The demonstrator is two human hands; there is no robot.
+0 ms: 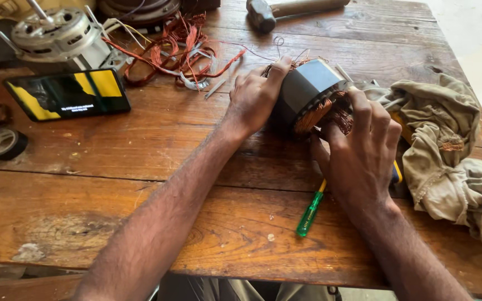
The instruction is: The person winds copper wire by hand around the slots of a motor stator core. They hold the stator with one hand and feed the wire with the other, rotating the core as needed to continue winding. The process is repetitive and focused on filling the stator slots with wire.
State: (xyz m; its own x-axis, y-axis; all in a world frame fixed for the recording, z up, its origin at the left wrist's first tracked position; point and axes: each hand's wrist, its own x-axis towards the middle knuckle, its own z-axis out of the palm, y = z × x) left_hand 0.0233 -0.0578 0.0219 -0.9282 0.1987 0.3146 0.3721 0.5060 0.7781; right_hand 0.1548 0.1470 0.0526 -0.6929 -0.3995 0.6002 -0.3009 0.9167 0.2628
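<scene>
Head view: left hand (252,97) fingers curled gripping grey motor stator (308,89) on table (140,167); right hand (361,153) fingers half-curled, touching its copper windings (324,114); phone (68,93) lies left.

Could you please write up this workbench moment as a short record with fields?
Surface: wooden table
Left hand: grips the side of the motor stator
Right hand: fingers on the stator's copper windings
Under right hand: green screwdriver
Right of hands: crumpled cloth
Far edge: hammer, loose copper wire
Left: phone, tape roll
</scene>
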